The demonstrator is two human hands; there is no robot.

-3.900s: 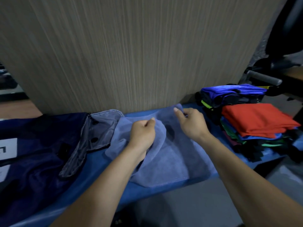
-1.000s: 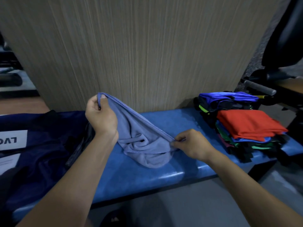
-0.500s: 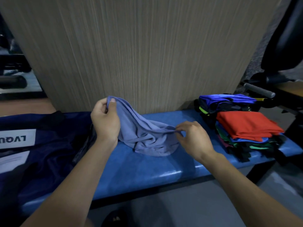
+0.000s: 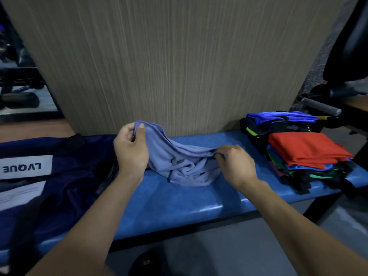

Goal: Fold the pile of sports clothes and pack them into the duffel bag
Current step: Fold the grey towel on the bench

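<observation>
Left hand [image 4: 130,154] pinches one raised corner of the crumpled lavender-blue fabric garment [image 4: 179,162], thumb and fingers curled on the hem, lifted above the padded blue vinyl surface [image 4: 175,202]. Right hand [image 4: 235,164] pinches the garment's opposite edge, lower, close to the surface. Cloth sags between both hands, its bunched bottom resting on the surface at centre frame. Dark navy duffel bag [image 4: 65,168] lies at 9 o'clock of the garment, on the same surface, with a white label reading LVQUE upside down [image 4: 24,166] and a second white tag below it. Stack of folded sports clothes [image 4: 304,156] sits at 3 o'clock, well apart from the garment: folded red piece on top, green, blue and black layers under it; a royal-blue folded piece [image 4: 278,117] tops a darker stack just behind. Wood-grain panel [image 4: 169,60] stands at 12 o'clock behind the surface. Grey padded bar [image 4: 320,106] at 2 o'clock.
</observation>
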